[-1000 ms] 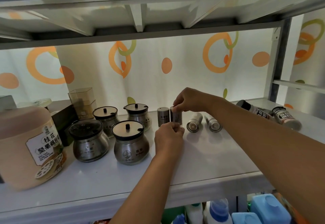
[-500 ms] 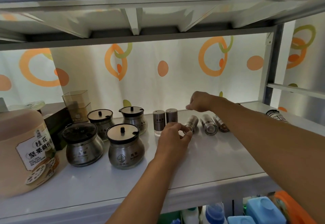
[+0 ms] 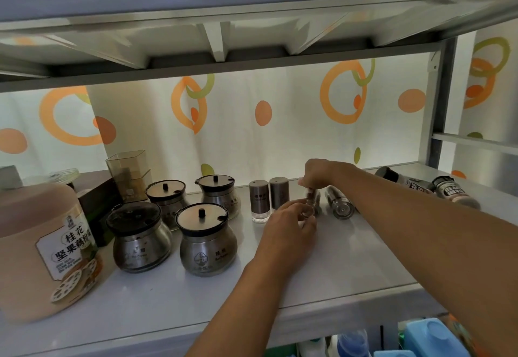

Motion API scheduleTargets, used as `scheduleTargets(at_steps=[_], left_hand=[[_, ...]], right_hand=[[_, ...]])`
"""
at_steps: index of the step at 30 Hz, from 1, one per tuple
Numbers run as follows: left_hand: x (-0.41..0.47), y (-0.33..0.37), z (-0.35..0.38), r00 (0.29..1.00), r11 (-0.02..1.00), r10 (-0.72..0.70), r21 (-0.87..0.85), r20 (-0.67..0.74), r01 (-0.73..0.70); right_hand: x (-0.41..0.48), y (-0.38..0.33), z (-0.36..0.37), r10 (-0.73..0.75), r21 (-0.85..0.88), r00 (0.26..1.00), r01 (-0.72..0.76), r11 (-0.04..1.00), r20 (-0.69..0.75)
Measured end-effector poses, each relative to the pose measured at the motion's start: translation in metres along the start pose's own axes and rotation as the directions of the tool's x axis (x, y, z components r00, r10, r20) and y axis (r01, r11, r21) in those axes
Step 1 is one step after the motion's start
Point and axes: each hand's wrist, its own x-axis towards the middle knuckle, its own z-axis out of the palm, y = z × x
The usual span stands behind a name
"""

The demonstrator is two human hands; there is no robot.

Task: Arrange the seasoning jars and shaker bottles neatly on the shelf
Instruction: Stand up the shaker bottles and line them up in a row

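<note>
Right hand: the right hand point(image 3: 319, 173) is reaching in from the right, and its fingers point(image 3: 304, 182) are curling downward and pinching the top of the held shaker point(image 3: 313, 198).
Left hand: the left hand point(image 3: 291, 223) is coming up from below, and its fingertips point(image 3: 305, 217) are closing round the clear base of the same shaker.
Held shaker: it is standing close to upright between the two sets of fingers. The left fingers are hiding whether its base is touching the shelf point(image 3: 336, 267).
Upright shakers: the two upright shakers point(image 3: 260, 201) point(image 3: 279, 196) are standing just beside each other, immediately left of the fingers and slightly behind the left ones.
Lying shaker: the lying shaker point(image 3: 340, 206) is resting on its side just right of the fingers, under the right wrist, with its round end facing the camera.
Jars: four lidded jars point(image 3: 140, 240) point(image 3: 207, 244) point(image 3: 166, 202) point(image 3: 218, 195) are sitting in a two-by-two cluster well left of the fingers.
Bottles: two labelled bottles point(image 3: 403, 181) point(image 3: 454, 192) are lying on their sides well right of the fingers, beyond the right forearm.
Tub: a large labelled tub point(image 3: 36, 247) is standing furthest left of the fingers, at the shelf's end.
Container: a clear square container point(image 3: 129, 171) is standing behind the jars, against a patterned curtain point(image 3: 280, 132).
Box: a dark box point(image 3: 98, 210) is sitting between the tub and the jars.
</note>
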Motion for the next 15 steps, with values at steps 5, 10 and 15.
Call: scheduleTargets(at_steps=[5,10,15], left_hand=[[0.001,-0.003,0.001,0.999,0.999,0.047,0.014,0.002,-0.047],[-0.003,-0.001,0.0,0.995,0.994,0.098,0.053,-0.005,-0.097],[-0.006,0.003,-0.001,0.99,0.985,0.144,0.09,0.01,-0.144]], right_hand=[[-0.011,-0.001,-0.006,-0.026,0.068,1.0,0.026,0.997,-0.001],[-0.016,0.004,-0.007,-0.006,0.141,0.999,-0.002,0.99,0.052],[-0.024,0.001,-0.008,-0.004,0.168,0.999,-0.003,0.986,0.045]])
